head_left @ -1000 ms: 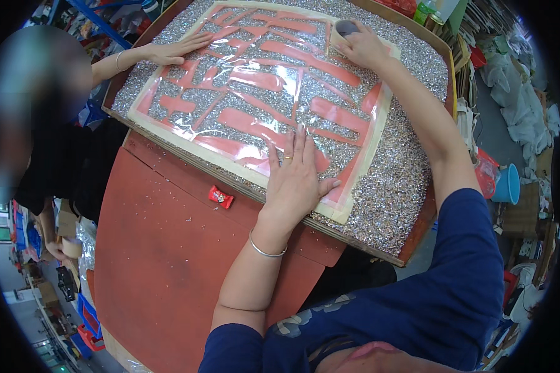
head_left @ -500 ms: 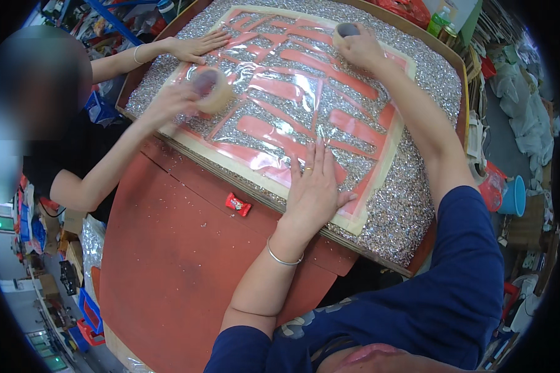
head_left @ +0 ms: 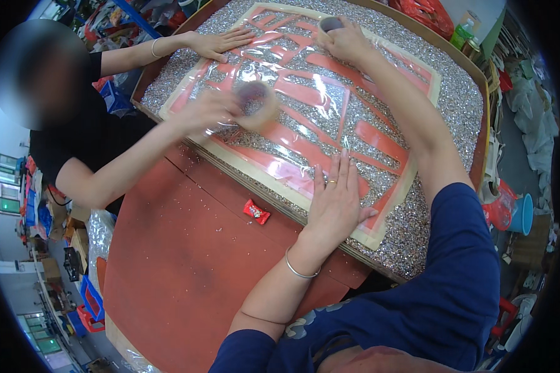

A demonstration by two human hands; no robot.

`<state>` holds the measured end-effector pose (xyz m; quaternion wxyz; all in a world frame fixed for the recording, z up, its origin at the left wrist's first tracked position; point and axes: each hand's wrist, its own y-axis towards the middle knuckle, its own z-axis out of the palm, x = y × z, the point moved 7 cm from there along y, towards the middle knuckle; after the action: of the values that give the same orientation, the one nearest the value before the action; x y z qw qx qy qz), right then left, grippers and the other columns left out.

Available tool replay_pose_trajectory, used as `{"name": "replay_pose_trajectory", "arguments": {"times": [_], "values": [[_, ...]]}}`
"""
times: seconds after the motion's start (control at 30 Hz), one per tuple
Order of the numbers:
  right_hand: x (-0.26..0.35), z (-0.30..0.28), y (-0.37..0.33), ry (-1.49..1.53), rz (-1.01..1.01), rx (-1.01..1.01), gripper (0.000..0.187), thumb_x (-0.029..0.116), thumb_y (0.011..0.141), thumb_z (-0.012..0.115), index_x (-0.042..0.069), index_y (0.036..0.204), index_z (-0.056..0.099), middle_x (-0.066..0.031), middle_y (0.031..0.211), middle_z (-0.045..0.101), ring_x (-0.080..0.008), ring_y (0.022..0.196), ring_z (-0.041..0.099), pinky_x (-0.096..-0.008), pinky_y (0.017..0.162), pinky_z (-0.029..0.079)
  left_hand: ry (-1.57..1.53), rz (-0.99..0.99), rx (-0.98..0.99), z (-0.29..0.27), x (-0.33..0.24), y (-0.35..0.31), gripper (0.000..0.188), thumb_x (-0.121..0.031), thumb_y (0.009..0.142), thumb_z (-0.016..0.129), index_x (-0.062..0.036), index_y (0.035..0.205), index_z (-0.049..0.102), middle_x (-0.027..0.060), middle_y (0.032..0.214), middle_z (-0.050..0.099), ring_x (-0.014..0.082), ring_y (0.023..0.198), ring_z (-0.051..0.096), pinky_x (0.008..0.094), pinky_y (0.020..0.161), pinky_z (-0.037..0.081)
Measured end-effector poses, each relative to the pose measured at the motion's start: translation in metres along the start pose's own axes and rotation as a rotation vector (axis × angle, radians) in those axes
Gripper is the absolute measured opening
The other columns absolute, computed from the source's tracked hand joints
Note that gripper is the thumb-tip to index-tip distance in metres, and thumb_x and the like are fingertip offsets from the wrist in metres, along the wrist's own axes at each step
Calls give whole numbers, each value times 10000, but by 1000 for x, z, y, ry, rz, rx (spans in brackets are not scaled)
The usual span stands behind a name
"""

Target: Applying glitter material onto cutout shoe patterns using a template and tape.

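Note:
My left hand [head_left: 335,202] lies flat, fingers stretched, on the near right part of a clear plastic sheet [head_left: 302,93] with coral-pink patches and a cream border. My right hand [head_left: 348,43] reaches to the sheet's far side, its fingers wrapped round a roll of tape [head_left: 323,37] that rests on or just over the sheet. Beneath lies a bed of glittery stones [head_left: 448,118]. From the left, a co-worker presses one hand [head_left: 218,43] flat on the sheet. The co-worker's other hand [head_left: 211,112] holds a second tape roll [head_left: 264,115], blurred by motion.
A raised wooden rim [head_left: 486,105] bounds the stone bed. On the reddish-brown tabletop [head_left: 180,267] in front lies a small red wrapped piece [head_left: 256,212]. A green bottle [head_left: 460,34] stands past the far right corner, and a blue bucket [head_left: 521,214] is at the right.
The whole view has shifted, so the scene sits farther right. Against the sheet, my right hand and its roll moved left. The co-worker's roll moved right; my left hand stays put.

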<state>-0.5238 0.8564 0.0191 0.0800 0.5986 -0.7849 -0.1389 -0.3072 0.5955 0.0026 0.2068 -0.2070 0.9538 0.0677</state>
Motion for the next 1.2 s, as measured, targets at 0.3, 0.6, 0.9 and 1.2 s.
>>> {"name": "replay_pose_trajectory", "arguments": {"times": [0.3, 0.6, 0.9, 1.2], "values": [[-1, 5, 15, 5, -53, -37, 353, 397, 863, 493, 134, 952, 711, -93, 1118, 645, -305, 1316, 360, -560, 1012, 285, 30, -11, 29, -1, -1, 2, 954, -506, 770, 642, 117, 1376, 249, 276, 1471, 220, 383, 1386, 208, 549, 1089, 213], [37, -2, -18, 220, -188, 57, 384, 415, 809, 600, 90, 987, 701, -155, 1148, 618, -326, 1281, 395, -435, 1014, 365, 30, -1, -56, 1, 5, -2, 956, -528, 765, 633, 121, 1368, 274, 287, 1460, 237, 379, 1381, 223, 550, 1090, 206], [100, -15, -17, 150, -334, 61, 401, 444, 820, 573, 92, 955, 710, -158, 1136, 627, -370, 1268, 407, -465, 1021, 347, 44, -13, -58, 7, 3, -1, 956, -548, 767, 620, 118, 1366, 286, 278, 1458, 252, 374, 1385, 216, 551, 1093, 191], [87, -26, -19, -11, -151, -48, 336, 401, 843, 556, 113, 852, 728, -132, 999, 674, -333, 1251, 436, -473, 952, 416, 34, -12, -11, 2, 3, -1, 955, -548, 764, 626, 107, 1371, 289, 260, 1478, 226, 355, 1398, 193, 538, 1097, 197]]}}
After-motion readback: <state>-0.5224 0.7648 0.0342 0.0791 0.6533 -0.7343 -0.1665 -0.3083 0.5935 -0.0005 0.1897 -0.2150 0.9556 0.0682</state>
